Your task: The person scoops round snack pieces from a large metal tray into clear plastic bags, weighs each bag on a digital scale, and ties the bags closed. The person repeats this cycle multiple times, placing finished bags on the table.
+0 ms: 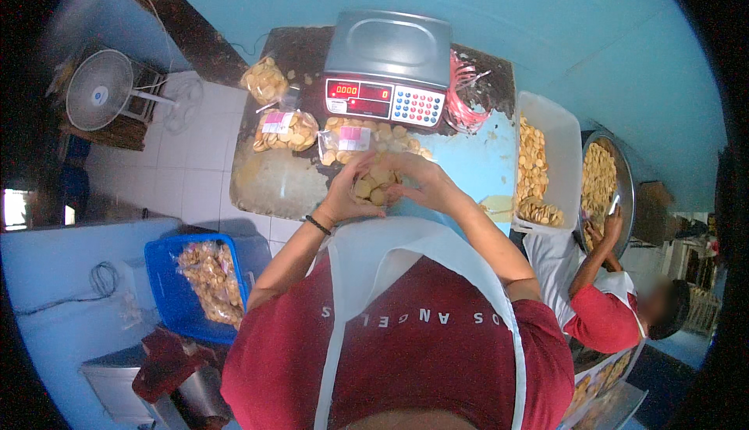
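My left hand (349,189), with a dark bracelet at its wrist, and my right hand (432,183) are cupped around a clear plastic bag of round chips (374,189) close to my apron. The fingers partly cover the bag, and its top is blurred. Just beyond my hands lies a labelled bag of chips (351,140), with more chips stretching to its right. Another labelled bag (288,131) is to its left, and a third bag (264,80) lies farther back. A digital weighing scale (391,46) with a lit red display stands behind them.
Pink plastic ribbon (465,105) lies right of the scale on the worn table (281,181). A translucent bin (566,137) of loose chips adjoins the right edge. Beyond, a co-worker's hand (611,225) is over a metal basin (627,196). A blue crate (161,289) holds bagged chips at left.
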`<state>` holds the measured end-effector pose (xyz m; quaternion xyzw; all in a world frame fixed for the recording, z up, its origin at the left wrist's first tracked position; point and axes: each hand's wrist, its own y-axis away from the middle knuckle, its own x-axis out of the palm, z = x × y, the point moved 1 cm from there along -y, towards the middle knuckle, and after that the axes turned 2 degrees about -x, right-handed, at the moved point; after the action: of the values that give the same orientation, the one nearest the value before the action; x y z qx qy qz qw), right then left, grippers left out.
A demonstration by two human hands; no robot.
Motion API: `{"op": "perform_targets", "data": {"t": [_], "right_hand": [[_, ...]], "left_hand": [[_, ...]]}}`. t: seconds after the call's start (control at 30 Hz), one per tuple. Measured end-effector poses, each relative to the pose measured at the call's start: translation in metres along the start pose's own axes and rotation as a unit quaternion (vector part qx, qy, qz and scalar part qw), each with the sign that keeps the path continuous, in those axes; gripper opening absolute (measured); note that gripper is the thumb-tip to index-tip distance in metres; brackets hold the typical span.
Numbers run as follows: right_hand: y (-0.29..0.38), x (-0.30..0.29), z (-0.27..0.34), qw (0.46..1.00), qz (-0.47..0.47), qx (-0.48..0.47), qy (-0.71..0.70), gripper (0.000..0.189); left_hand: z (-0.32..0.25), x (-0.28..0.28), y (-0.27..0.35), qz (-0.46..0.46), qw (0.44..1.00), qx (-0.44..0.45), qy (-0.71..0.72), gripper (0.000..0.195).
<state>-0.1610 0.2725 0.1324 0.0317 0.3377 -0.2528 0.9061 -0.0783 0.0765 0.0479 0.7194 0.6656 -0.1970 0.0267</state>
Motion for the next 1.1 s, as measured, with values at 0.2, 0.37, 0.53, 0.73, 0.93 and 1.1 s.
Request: {"op": "perform_targets", "data": {"t": [0.2,0.37,0.53,0.73,0.93,1.1], "right_hand": [[-0.012,-0.013,0.017,0.979,-0.112,-0.141,0.092,0.015],[-0.006,-0.035,-0.074,0.972,-0.191,0.133,0.019,0.016],[0.01,-0.054,-0.177,0.895,-0.274,0.262,0.236,0.017],[0.009,-0.06,-0.231,0.844,-0.273,0.294,0.355,0.014],[0.018,-0.069,-0.225,0.897,-0.342,0.241,0.141,0.013],[0.018,-0.071,-0.223,0.895,-0.303,0.24,0.222,0.017]], "left_hand": [[-0.018,0.015,-0.043,0.057,0.988,0.109,-0.094,0.054],[-0.005,0.026,-0.051,0.11,0.978,-0.051,-0.17,0.029],[-0.013,0.025,-0.049,0.105,0.975,-0.104,-0.166,0.027],[-0.03,0.024,-0.055,0.093,0.967,-0.035,-0.235,0.028],[-0.021,0.025,-0.05,0.041,0.959,-0.036,-0.279,0.032],[-0.021,0.025,-0.055,0.034,0.952,0.058,-0.298,0.028]]}}
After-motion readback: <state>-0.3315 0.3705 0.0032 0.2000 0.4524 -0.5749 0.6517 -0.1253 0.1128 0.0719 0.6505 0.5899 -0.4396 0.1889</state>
